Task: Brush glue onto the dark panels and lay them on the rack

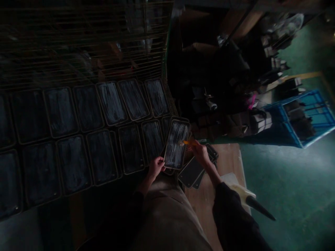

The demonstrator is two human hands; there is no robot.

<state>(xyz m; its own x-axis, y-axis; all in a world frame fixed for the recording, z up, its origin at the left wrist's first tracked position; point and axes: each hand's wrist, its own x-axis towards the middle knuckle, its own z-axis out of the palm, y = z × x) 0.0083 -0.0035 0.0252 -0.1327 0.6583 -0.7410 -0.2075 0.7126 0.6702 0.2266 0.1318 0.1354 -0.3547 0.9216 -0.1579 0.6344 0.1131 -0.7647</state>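
Note:
My left hand [156, 166] pinches the lower left corner of a dark rectangular panel [177, 144] with rounded corners and a pale rim. Streaky, shiny coating covers the panel's face. In my right hand [200, 152] is a brush [188, 142] with an orange handle, its tip on or just over the panel; the dim light hides the bristles. Under my right forearm lie a few plain dark panels [191, 171], overlapping on a wooden board [230, 164]. To the left, several similar streaked panels [111, 103] lie in two rows.
Behind the rows stands a wire mesh rack [86, 45]. A pale bottle with a black nozzle [242, 192] lies near the board's right edge. Farther right are a blue crate [295, 120] on the green floor [285, 181] and a dark, cluttered heap [222, 73].

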